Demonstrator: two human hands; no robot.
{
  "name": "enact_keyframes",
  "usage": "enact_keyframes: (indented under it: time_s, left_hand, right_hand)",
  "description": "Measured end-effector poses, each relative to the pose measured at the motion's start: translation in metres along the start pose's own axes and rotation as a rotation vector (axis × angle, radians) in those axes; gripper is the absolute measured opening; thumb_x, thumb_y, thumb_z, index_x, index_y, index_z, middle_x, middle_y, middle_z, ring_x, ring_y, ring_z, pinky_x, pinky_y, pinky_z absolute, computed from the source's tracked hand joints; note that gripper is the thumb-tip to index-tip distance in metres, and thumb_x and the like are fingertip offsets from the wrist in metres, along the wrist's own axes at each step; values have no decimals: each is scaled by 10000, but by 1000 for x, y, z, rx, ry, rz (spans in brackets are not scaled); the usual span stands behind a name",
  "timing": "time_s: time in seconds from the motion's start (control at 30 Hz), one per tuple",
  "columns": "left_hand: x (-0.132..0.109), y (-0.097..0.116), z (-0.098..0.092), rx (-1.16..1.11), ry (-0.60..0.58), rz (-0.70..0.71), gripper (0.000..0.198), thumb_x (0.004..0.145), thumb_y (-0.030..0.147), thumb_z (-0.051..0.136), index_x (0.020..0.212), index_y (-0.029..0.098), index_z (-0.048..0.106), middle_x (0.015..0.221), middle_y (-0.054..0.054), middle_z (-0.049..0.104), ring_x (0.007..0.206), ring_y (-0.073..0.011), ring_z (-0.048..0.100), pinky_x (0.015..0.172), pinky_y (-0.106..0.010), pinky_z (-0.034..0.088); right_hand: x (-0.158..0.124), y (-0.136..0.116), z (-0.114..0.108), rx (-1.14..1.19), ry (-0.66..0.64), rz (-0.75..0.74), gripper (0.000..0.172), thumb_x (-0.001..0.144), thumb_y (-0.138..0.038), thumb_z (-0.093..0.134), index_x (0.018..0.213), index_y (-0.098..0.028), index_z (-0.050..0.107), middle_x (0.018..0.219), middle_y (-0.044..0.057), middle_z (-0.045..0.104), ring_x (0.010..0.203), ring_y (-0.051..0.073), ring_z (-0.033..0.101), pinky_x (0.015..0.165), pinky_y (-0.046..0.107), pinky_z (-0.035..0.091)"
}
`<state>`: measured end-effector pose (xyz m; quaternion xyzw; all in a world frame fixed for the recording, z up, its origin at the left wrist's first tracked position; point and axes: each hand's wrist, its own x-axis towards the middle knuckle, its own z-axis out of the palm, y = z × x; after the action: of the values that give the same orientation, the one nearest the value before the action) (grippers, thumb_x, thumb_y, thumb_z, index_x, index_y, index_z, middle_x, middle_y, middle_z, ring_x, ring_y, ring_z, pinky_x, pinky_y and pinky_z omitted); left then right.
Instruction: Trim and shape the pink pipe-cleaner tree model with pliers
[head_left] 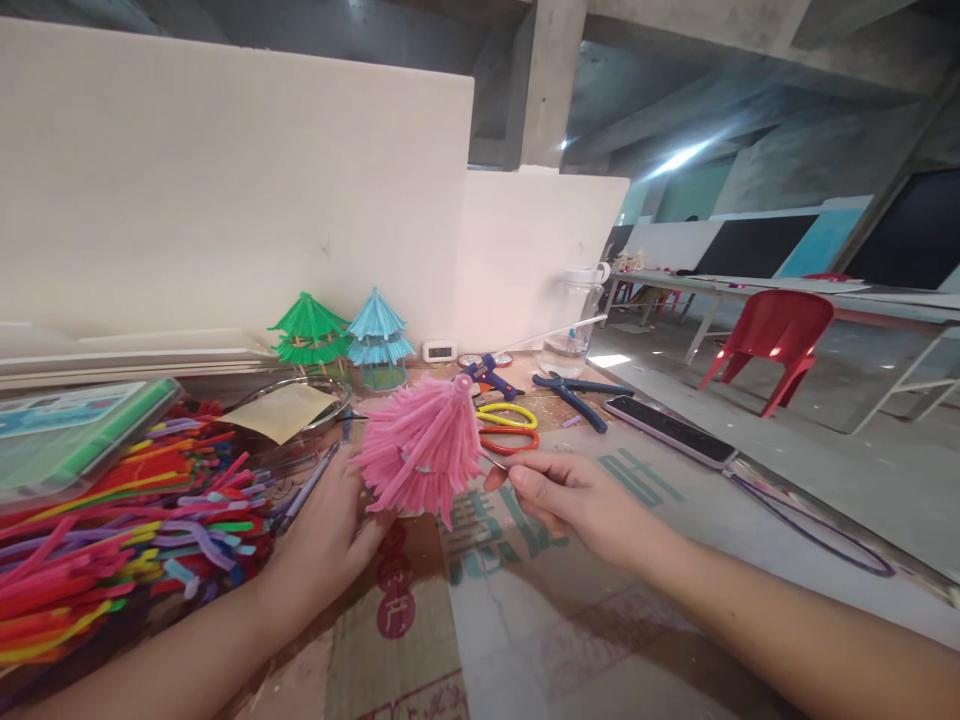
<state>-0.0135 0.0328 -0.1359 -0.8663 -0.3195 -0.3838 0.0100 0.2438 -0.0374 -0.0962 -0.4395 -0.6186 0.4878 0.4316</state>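
Note:
A pink pipe-cleaner pagoda (422,443) is held up over the table between both hands. My left hand (330,530) grips it from below and behind, fingers curled under its base. My right hand (566,495) is closed in a pinch at the pagoda's right edge, on a thin silvery tool or wire (493,461) that I cannot make out clearly. A green pagoda (310,332) and a blue pagoda (379,337) stand at the back by the white partition.
A heap of coloured pipe cleaners (127,530) lies at the left. Behind the pagoda lie yellow and red scissors (508,428), a glue gun (487,375), blue pliers (574,393), a phone (670,430) and a clear jar (574,320). A red chair (772,335) stands at right.

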Motion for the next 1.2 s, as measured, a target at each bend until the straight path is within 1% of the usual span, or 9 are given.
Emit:
enact_keyframes:
  time_s: [0.17,0.27,0.4,0.5,0.6,0.7,0.87,1.0,1.2]
  left_hand:
    - [-1,-1,0,3,-9,3,260,892,240,472,1142,207,533,1125,-96,597,1084,-269,576,915,-420,494]
    - [-1,-1,0,2,-16,-1,267,901,244,468,1158,206,525,1151,-101,591,1111,-267,564,933,-418,486]
    - [-1,0,0,4,-17,-6,281,904,244,469,1176,199,523,1174,-105,589,1131,-269,557,948,-419,477]
    - [0,1,-1,-5,-7,8,265,900,239,472,1154,197,533,1148,-100,596,1105,-271,569,923,-416,489]
    - [1,2,-1,-2,-3,12,251,900,228,471,1143,203,528,1121,-93,595,1079,-267,576,902,-415,496]
    - [1,1,-1,2,-10,18,266,898,219,470,1161,205,513,1135,-96,583,1089,-267,568,914,-424,490]
    - [0,-1,0,1,-6,13,266,889,222,480,1148,207,536,1122,-93,595,1081,-270,575,904,-417,496]
    - [-1,-1,0,1,-1,9,277,891,234,483,1161,206,538,1145,-95,601,1096,-272,577,921,-419,491]
    - [0,0,0,5,10,23,273,896,232,477,1162,205,533,1130,-97,614,1084,-270,584,903,-418,504]
  right_hand:
    - [0,0,1,15,-2,-14,607,715,-727,604,816,-131,662,496,-90,332,444,69,259,427,229,181]
    - [-1,0,1,14,11,-19,606,719,-726,599,809,-129,664,493,-90,320,447,71,253,429,233,167]
    - [-1,-1,1,9,2,3,612,716,-728,599,831,-130,664,503,-89,325,446,70,256,429,231,183]
    - [-1,-1,1,12,-11,22,632,693,-745,606,831,-130,658,510,-89,337,449,68,266,429,227,197]
    - [0,-1,0,14,3,51,656,670,-757,614,847,-127,658,500,-90,342,444,68,267,429,228,190]
    - [0,0,0,16,14,64,670,671,-757,609,873,-121,661,475,-94,336,434,71,260,430,231,182]
    - [1,1,-1,-10,12,27,650,689,-750,597,857,-125,660,490,-89,340,439,72,264,427,234,183]
    - [1,2,-1,-14,11,12,616,709,-723,600,856,-129,669,481,-96,305,432,72,248,419,237,165]
    - [2,1,0,-13,26,-8,606,696,-718,622,828,-130,676,481,-93,306,438,70,252,425,236,159]
